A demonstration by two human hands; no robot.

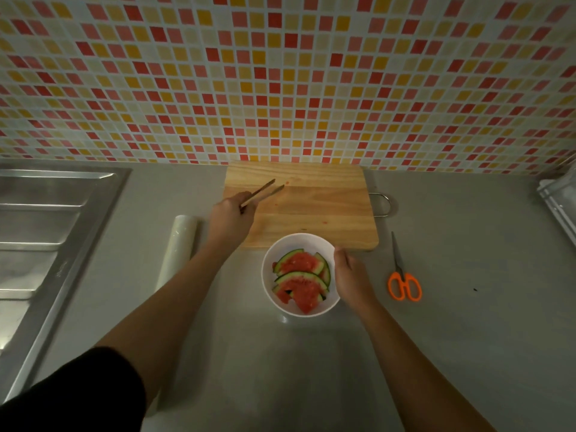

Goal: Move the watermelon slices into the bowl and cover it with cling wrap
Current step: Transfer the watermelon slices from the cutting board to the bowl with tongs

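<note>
Several watermelon slices (300,277) with green rind lie in a white bowl (280,244) on the grey counter, just in front of the wooden cutting board (314,207). My left hand (230,218) grips a pair of metal tongs (263,192) over the board's left part; nothing is between their tips. My right hand (350,274) holds the bowl's right rim. A roll of cling wrap (177,249) lies on the counter to the left of my left forearm. The board carries only a few red juice spots.
Orange-handled scissors (403,275) lie right of the bowl. A steel sink drainboard (46,238) fills the left side. A clear container (561,198) stands at the far right edge. A tiled wall rises behind the board.
</note>
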